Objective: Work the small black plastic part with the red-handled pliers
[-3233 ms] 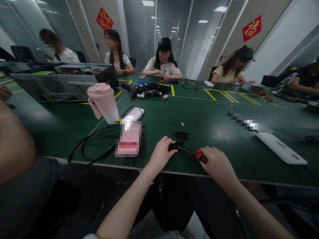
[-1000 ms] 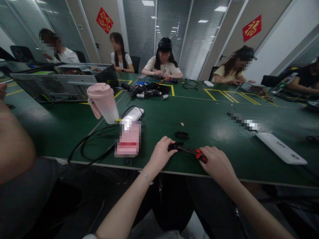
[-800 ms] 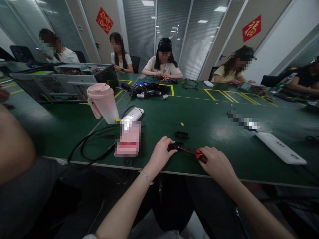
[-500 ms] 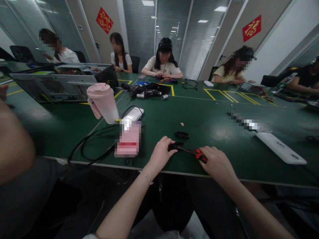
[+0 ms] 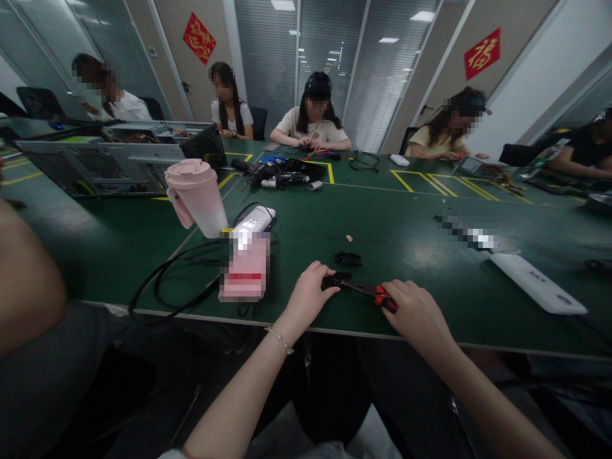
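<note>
My left hand is closed around a small black part near the front edge of the green table. My right hand grips the red handles of pliers, whose thin metal jaws reach left to the black part. A second small black piece lies on the table just beyond the hands. A tiny pale scrap sits farther back.
A pink lidded cup, a white power strip and looping black cables sit at the left. Another white power strip lies at the right. An open computer case stands far left. A neighbour's arm is close on the left; several people work across the table.
Almost nothing differs; both hands stay on the black part and the pliers. The view shifts very slightly.
</note>
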Available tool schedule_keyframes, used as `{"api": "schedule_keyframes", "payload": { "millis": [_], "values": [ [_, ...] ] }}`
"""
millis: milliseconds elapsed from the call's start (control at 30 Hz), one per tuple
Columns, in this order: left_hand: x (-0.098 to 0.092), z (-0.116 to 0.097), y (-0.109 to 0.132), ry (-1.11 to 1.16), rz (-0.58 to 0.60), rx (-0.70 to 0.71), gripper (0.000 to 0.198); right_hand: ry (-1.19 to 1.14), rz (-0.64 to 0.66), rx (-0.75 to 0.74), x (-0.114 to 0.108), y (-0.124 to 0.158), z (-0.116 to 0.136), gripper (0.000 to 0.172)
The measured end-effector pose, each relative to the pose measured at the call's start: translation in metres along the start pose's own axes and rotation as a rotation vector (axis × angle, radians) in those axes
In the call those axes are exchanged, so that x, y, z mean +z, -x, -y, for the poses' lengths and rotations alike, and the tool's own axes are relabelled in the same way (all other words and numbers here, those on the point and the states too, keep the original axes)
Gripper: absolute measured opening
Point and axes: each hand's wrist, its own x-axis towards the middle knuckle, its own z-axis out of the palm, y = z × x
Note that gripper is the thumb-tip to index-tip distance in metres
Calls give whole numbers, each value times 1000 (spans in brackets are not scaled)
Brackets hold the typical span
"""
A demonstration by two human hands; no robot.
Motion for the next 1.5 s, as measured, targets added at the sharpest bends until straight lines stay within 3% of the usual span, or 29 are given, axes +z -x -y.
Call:
{"api": "schedule_keyframes", "payload": {
  "millis": [333, 1500],
  "values": [
    [1, 1, 0, 23, -1, -10, 21, -58, 60, 27, 0, -1, 0, 16],
    [1, 2, 0, 15, -4, 2, 21, -63, 14, 13, 5, -1, -2, 15]
  ]
}}
